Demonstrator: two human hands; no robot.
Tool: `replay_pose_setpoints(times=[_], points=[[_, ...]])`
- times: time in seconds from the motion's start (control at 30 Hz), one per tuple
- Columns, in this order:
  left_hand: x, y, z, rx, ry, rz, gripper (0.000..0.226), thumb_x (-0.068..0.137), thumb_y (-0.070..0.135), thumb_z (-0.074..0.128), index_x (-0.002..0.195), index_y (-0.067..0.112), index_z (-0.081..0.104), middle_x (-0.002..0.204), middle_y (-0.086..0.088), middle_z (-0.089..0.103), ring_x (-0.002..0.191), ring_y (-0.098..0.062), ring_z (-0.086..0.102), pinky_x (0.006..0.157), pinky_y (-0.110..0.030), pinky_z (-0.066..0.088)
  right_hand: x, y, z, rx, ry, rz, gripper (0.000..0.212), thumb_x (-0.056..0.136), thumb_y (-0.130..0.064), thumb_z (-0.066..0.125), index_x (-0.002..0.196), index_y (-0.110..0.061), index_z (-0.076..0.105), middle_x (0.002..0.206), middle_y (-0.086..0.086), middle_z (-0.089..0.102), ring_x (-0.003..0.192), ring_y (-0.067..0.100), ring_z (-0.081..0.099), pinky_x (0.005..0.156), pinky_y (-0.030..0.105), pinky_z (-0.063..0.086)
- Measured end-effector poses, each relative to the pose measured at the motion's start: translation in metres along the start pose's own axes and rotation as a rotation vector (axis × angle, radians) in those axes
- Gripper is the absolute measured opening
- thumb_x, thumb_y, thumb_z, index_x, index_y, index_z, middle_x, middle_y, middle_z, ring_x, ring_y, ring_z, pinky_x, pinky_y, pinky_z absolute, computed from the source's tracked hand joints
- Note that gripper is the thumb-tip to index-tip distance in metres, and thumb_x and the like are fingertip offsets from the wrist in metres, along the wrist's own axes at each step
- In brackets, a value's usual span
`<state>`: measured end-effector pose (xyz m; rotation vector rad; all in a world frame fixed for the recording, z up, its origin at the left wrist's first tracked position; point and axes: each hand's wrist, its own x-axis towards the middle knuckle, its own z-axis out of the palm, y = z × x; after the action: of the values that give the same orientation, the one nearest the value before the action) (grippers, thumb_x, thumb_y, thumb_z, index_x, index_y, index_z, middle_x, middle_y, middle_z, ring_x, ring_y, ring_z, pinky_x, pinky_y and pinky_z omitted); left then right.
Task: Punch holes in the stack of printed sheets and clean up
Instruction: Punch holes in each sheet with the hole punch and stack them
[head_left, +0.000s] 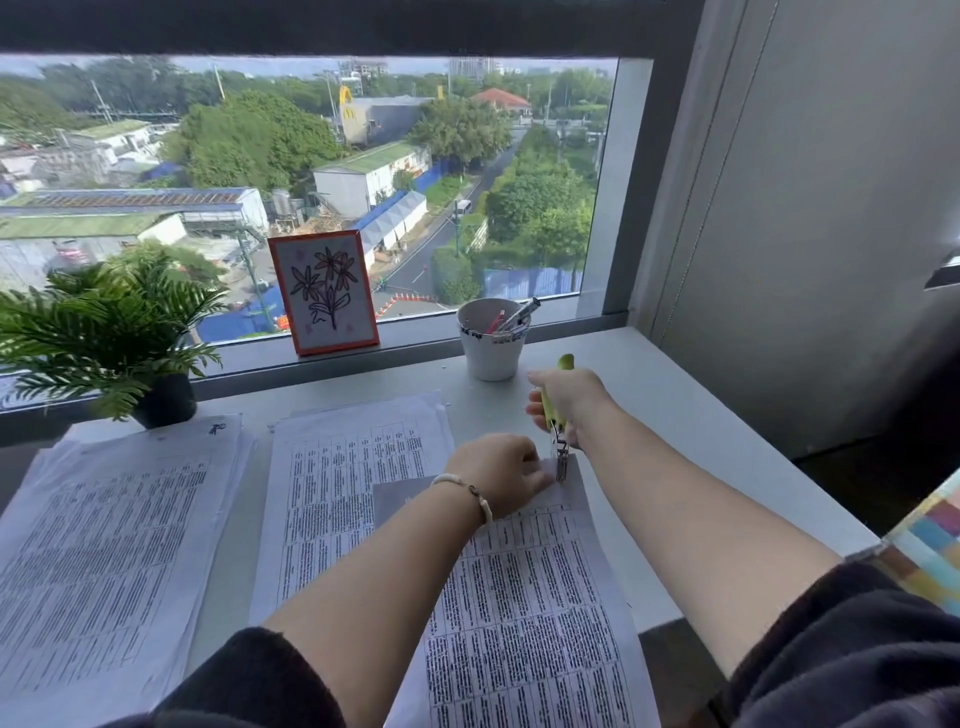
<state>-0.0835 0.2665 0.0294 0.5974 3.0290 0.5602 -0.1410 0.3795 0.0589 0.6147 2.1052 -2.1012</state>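
My right hand (563, 397) is wrapped around the yellow-green handles of the hole punch (558, 423), fingers curled tight on them, with its metal head pointing down onto the top corner of the nearest sheet (524, 613). My left hand (498, 473) lies on that same corner just beside the punch head, fingers bent and pressing the paper flat to the desk; a pale bracelet (467, 491) sits on that wrist. The sheet I am working runs from the punch back toward me, slightly skewed, and overlaps the middle stack of printed pages (343, 488). Further left lies a second stack (104, 551), apart from the middle one. All of it rests on the white desk (675, 415) under the window. Behind the punch stands a white cup (491, 345) holding pens, and along the sill I see a framed flower drawing (324, 291) and, at the far left, a potted fern (104, 332) touching the back edge of the left stack.
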Motion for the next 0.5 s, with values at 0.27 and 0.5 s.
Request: replay_pose_setpoints(times=[0.27, 0.5], points=[[-0.001, -0.009, -0.005, -0.049, -0.007, 0.018, 0.026, 0.089, 0.046, 0.058, 0.084, 0.02, 0.06, 0.087, 0.0, 0.064, 0.088, -0.022, 0.06, 0.071, -0.028, 0.046, -0.012, -0.01, -0.01, 0.084, 0.026, -0.136, 0.024, 0.093, -0.024, 0.058, 0.114, -0.022, 0.049, 0.085, 0.006, 0.055, 0.071, 0.018, 0.055, 0.062, 0.028, 0.047], [-0.001, -0.049, -0.035, -0.477, 0.082, -0.029, 0.025, 0.081, 0.037, 0.071, 0.068, 0.021, 0.058, 0.061, 0.01, 0.052, 0.058, -0.005, 0.044, 0.059, -0.021, 0.036, -0.043, -0.004, -0.076, -0.742, -0.37, -0.055, 0.052, 0.078, -0.066, 0.054, 0.101, -0.02, 0.064, 0.105, 0.006, 0.062, 0.085, 0.017, 0.06, 0.072, 0.029, 0.051]])
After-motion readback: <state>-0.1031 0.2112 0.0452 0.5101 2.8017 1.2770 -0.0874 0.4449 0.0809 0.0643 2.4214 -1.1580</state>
